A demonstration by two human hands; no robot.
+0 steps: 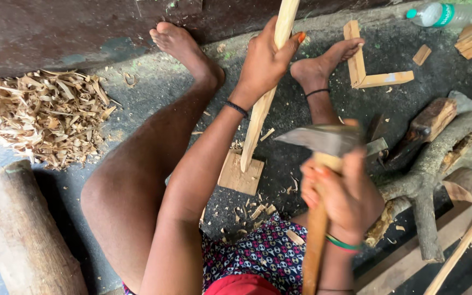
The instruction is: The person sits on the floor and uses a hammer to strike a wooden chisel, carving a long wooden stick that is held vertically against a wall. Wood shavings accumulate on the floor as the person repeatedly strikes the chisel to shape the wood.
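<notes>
**Stick held upright on a block, hatchet raised beside it**

A long pale wooden stick (262, 104) stands tilted on a small flat wooden block (240, 175) on the dark ground in the middle of the scene, its lower end touching the block and its top running out of view at the far edge. The left hand (266, 60) is wrapped around the stick's upper part, fingers closed, thumb pressed along the wood. To the right and nearer, the right hand (345, 196) is clenched around the wooden handle of a hatchet (323, 141), whose grey metal head points left toward the stick without touching it. Small chips (255, 210) lie scattered just near the block. Both bare feet rest on the ground on the far side. A pile of shavings (42, 117) lies far left, with a thick log (23, 235) near left. Branches (427, 180) are stacked on the right, and a plastic bottle (443, 13) lies far right.
</notes>
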